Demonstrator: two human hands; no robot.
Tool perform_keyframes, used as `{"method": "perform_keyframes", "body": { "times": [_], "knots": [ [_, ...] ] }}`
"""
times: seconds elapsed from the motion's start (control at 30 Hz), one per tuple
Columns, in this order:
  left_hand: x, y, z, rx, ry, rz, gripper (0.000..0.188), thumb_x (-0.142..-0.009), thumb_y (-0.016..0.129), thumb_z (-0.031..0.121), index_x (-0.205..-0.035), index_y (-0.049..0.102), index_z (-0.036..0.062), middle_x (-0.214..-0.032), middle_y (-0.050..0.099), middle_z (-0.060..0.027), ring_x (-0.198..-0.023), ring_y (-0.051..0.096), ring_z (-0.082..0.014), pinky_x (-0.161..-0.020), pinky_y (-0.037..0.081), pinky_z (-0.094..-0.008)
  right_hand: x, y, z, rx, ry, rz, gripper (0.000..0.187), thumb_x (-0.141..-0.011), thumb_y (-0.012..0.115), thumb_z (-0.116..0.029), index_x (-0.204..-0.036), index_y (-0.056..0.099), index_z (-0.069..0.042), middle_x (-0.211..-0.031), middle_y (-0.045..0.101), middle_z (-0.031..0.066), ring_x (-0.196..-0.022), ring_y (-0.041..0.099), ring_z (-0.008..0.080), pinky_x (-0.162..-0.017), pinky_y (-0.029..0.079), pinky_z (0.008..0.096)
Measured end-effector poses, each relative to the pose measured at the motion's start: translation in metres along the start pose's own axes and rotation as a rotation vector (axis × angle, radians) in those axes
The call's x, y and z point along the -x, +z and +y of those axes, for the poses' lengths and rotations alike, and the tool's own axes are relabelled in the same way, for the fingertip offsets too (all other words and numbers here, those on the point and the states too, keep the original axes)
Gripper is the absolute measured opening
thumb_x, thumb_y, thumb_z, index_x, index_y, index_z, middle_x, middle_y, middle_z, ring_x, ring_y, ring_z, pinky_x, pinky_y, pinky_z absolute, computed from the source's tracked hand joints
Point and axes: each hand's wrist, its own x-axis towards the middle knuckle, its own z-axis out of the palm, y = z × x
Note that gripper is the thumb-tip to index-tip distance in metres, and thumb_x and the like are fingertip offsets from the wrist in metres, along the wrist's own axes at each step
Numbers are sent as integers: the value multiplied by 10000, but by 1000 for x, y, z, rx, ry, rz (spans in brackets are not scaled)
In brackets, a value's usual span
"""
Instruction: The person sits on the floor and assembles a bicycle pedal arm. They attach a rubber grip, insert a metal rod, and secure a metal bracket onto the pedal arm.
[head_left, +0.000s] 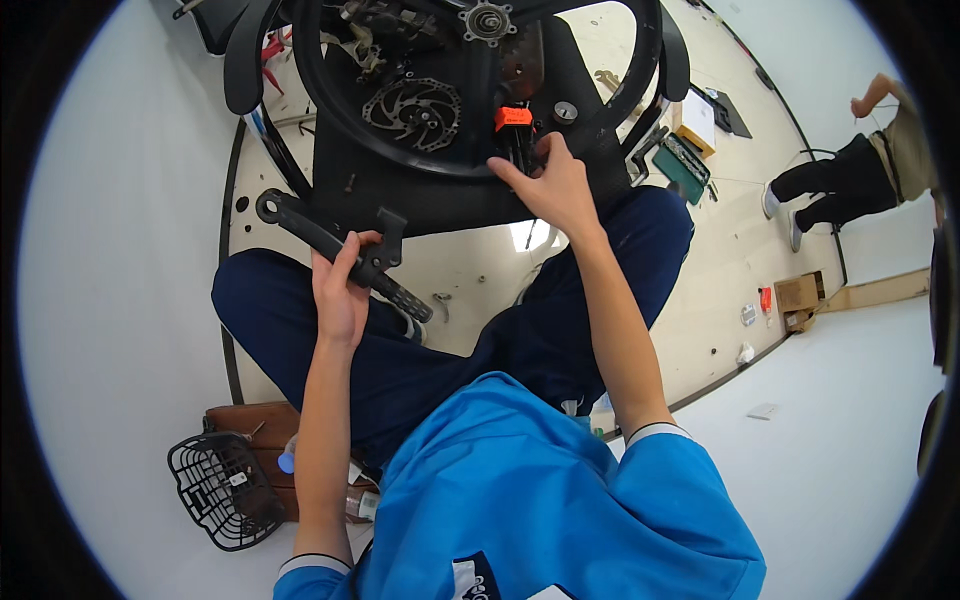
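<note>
Four containers on the floor. Near left: black mesh basket, tipped beside a brown leather-like bag; a pale tag shows on its mesh. Far right: green case, open, small pieces in its dark lining too tiny to tell; just beyond it, a yellow-and-white box. Further right, a cardboard box, one side open, contents hidden.

Seated worker. Left hand closed around a black tubular part with a bracket, held tilted over the left thigh, its ringed upper end out past the seat's left edge. Right hand at an orange-topped black piece on the chair seat, thumb and fingers about its dark lower part; I cannot tell whether they grip.

Black spoked wheel takes up most of the chair seat, its rim reaching near both armrests. Brake disc within the rim, left of a spoke; round gauge at right. A small bolt lies close to the near left edge.

Room to move: the gap between near edge and knees, small bits on the floor below; wider floor at right, with a standing person by the wall.
</note>
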Motion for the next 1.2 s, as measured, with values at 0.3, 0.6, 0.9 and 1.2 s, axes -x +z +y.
{"method": "perform_keyframes", "body": {
  "times": [0.3,0.6,0.9,1.2],
  "knots": [
    [-1,8,3,35,-9,10,222,-999,507,224,-1140,490,54,-1038,622,-120,-922,636,-193,-846,559,-413,8,-5,-5,-127,-35,31,344,-679,733,-195,-904,572,10,-670,610,105,-586,593,180,-605,497,301],
    [0,8,2,20,-15,7,226,-1004,496,227,-1147,489,53,-1033,626,-122,-913,636,-198,-839,553,-407,2,-2,27,-384,31,-13,244,-676,709,-165,-825,587,-15,-606,514,17,-550,488,104,-563,442,256],
    [0,14,3,12,-9,23,266,-1005,496,235,-1181,462,40,-1024,626,-136,-915,637,-207,-837,548,-398,-3,15,-33,-235,-238,80,198,-697,646,-89,-832,578,40,-687,638,173,-606,634,332,-635,515,365],
    [0,13,1,13,-20,24,285,-1005,502,225,-1216,422,51,-1009,629,-135,-902,643,-206,-819,561,-409,-12,16,2,-298,-91,-95,281,-727,699,-153,-916,571,11,-784,648,165,-712,641,275,-709,504,358]
  ]
}}
